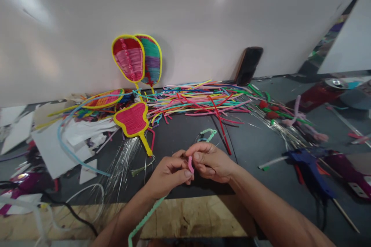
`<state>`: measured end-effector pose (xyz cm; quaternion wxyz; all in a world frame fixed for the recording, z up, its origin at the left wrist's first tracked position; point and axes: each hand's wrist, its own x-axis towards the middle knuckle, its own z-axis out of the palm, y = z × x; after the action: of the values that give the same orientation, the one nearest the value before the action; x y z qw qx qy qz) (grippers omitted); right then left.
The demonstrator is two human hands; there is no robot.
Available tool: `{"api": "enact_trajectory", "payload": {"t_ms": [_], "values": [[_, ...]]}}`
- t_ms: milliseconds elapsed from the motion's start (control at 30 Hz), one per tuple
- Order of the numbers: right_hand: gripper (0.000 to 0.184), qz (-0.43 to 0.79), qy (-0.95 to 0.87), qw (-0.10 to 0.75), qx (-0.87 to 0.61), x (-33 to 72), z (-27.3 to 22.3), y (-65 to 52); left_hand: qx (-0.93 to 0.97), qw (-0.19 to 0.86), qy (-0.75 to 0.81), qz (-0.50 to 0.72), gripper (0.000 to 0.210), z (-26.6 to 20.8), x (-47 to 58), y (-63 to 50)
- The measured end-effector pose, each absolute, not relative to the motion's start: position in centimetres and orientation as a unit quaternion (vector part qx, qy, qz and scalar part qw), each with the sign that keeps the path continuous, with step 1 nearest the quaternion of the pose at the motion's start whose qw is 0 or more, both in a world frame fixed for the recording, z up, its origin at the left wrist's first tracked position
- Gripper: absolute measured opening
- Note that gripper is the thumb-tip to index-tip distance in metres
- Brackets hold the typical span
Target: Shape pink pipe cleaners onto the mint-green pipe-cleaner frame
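Observation:
A short bent piece of pink pipe cleaner (190, 165) sits between my two hands above the near edge of the table. My right hand (213, 162) pinches its upper part between thumb and fingers. My left hand (174, 173) is closed, with its thumb and fingertips pressed at the lower part of the pink piece. A twisted light green pipe cleaner (146, 218) runs out from under my left hand and hangs down toward me. Just beyond my hands lies a light green curled end (210, 134); whether both belong to one strand is hidden by my hands.
Fan shapes with yellow rims, such as a pink one (133, 119), lie or lean behind. Coloured pipe cleaners (197, 100) are heaped along the back. A blue glue gun (311, 173), a can (321, 92) and a phone (249, 65) are at right. White scraps (58, 150) lie left.

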<state>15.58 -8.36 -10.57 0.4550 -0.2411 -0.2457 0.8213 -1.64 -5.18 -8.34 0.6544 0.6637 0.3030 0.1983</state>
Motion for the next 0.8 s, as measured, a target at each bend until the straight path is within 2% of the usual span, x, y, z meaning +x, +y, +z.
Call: {"api": "enact_trajectory", "payload": {"t_ms": [167, 367, 800], "values": [[0.021, 0.819, -0.251, 0.458, -0.237, 15.77, -10.5, -8.33, 0.683, 0.642, 0.289, 0.194, 0.025, -8.17, -1.63, -5.23], [0.025, 0.812, -0.273, 0.454, -0.245, 15.7, -10.47, -8.37, 0.701, 0.621, 0.293, 0.195, 0.031, -8.23, -1.71, -5.21], [0.019, 0.806, -0.288, 0.448, -0.258, 15.5, -10.68, -8.25, 0.703, 0.606, 0.292, 0.23, 0.036, -8.21, -1.23, -5.21]]}}
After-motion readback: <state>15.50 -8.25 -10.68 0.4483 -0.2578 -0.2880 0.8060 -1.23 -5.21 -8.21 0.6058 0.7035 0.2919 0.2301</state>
